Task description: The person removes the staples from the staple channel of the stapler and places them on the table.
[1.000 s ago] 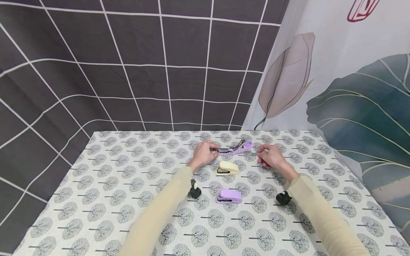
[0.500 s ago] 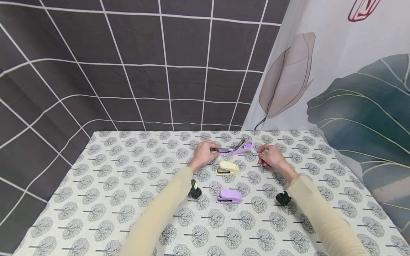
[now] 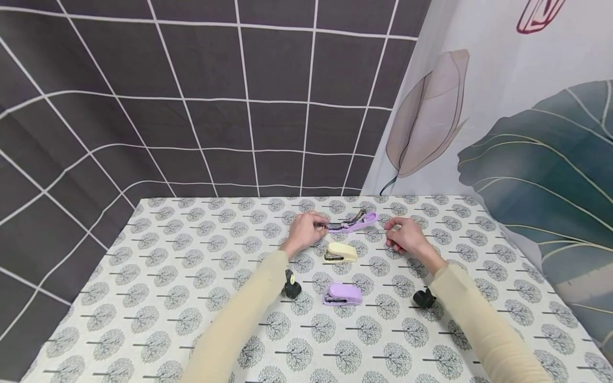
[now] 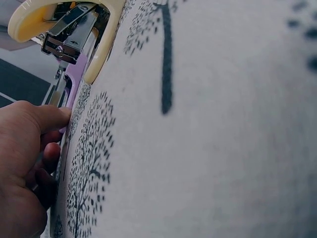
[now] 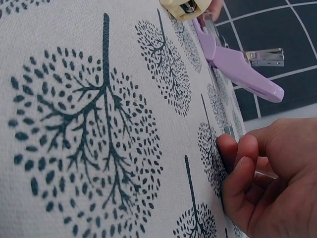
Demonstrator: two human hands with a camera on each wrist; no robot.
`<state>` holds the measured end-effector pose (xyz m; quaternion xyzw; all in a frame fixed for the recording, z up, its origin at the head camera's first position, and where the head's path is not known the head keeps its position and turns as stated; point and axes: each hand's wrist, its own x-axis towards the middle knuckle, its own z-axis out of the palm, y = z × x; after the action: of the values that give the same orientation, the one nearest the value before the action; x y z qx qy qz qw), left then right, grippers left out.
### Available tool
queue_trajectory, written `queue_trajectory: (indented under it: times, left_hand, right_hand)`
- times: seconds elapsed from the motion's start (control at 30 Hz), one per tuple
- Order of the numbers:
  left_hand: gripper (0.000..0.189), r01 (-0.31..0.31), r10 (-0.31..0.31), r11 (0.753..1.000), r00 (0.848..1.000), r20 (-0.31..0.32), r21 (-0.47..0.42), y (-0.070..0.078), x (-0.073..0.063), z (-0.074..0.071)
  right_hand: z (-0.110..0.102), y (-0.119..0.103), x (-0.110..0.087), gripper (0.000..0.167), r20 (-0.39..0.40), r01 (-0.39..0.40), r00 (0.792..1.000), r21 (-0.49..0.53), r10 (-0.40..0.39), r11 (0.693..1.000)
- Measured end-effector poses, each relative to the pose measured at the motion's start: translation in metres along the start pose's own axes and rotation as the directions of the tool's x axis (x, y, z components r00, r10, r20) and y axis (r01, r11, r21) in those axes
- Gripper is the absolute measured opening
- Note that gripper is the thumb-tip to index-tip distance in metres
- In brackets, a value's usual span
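Note:
A purple stapler [image 3: 351,224] lies folded wide open near the back of the table, its metal magazine tilted up. My left hand [image 3: 304,232] grips its left end between thumb and fingers; the left wrist view shows the thumb [image 4: 54,117] pressing the purple end. To the right of the stapler and apart from it, my right hand [image 3: 405,235] has its fingers curled. Between them a small piece of a thin silvery strip [image 5: 266,174], like a strip of staples, shows in the right wrist view; the rest is hidden by the fingers.
Nearer me stand a closed cream stapler [image 3: 341,252] and a second, closed purple stapler [image 3: 342,294]. A tree-patterned cloth [image 3: 158,319] covers the table. Behind it hangs a dark gridded curtain [image 3: 278,125]. Black wrist cameras [image 3: 292,287] sit on both wrists.
The thin strip jutting left from the right fingers a second ago is now hardly visible in the head view. Both hands and the staplers have stayed almost in place.

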<state>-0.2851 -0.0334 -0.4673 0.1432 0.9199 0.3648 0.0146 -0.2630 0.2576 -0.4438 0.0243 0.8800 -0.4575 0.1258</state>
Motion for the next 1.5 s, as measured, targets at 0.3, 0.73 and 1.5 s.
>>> queue_trajectory:
  times: [0.3, 0.73, 1.5]
  left_hand:
    - [0.030, -0.019, 0.019, 1.000, 1.000, -0.019, 0.025, -0.001, 0.001, 0.002]
    - [0.030, -0.043, 0.043, 0.999, 0.999, -0.030, 0.018, -0.005, 0.002, 0.003]
    - [0.029, -0.075, 0.098, 0.967, 0.992, 0.084, -0.245, 0.005, -0.054, -0.022]
  right_hand:
    - [-0.002, 0.002, -0.003, 0.026, -0.003, -0.025, 1.000, 0.019, 0.025, 0.999]
    - [-0.007, 0.007, -0.018, 0.036, -0.039, -0.048, 0.998, 0.114, 0.053, 0.992]
    - [0.043, -0.047, -0.056, 0.031, 0.082, 0.540, 0.841, -0.143, -0.534, 0.829]
